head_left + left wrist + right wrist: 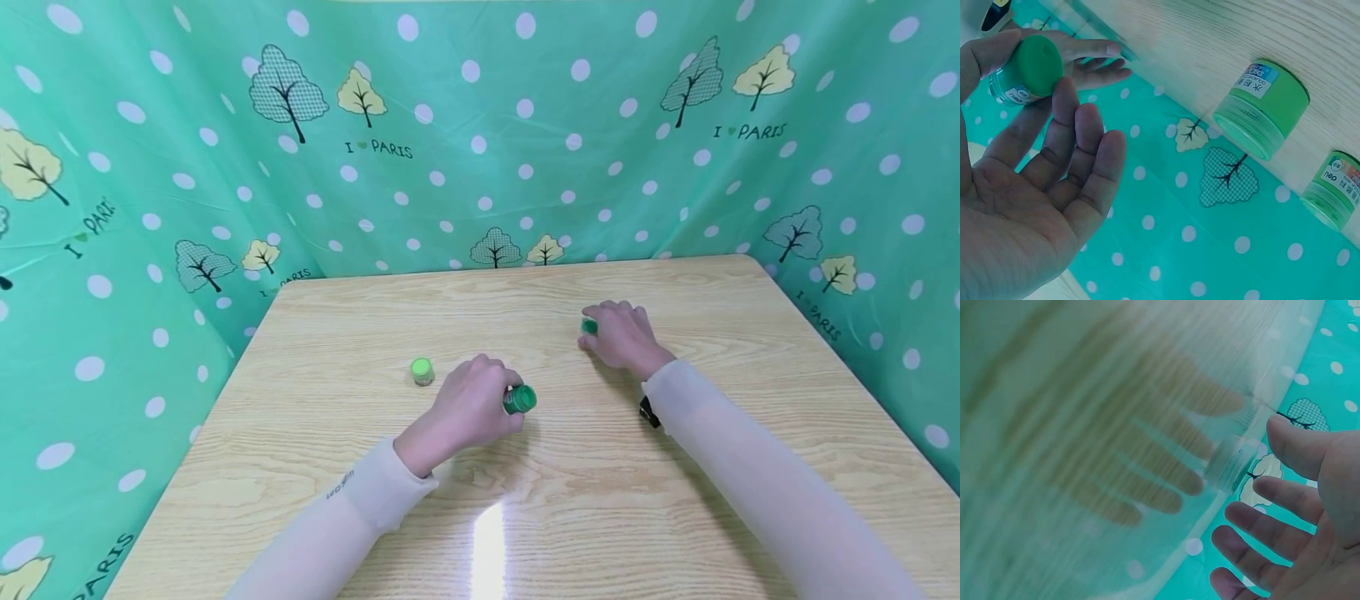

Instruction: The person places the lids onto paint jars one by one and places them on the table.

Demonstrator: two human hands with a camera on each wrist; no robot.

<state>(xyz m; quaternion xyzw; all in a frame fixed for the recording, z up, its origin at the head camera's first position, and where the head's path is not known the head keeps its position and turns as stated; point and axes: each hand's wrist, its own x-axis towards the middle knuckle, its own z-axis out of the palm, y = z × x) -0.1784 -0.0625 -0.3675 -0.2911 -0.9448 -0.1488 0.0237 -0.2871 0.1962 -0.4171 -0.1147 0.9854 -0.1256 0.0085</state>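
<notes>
Left grip (474, 402) clamped on tilted green jar (519, 399) over surface (615, 517); right grip (624, 335) apart near second jar (589, 326), beyond and right of tilted green jar. Probably best: pinch sides evenly, level jar before surface contact.

I read "I PARIS", with a little heart, on the green cloth (525, 192), and upside-down "deli" on a jar (1339, 187).

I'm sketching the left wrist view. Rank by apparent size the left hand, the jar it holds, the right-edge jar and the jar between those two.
1. Left hand
2. Middle jar
Unsure, so unranked below these: held jar and right-edge jar; fingers hide part of one, the frame crops the other.
</notes>
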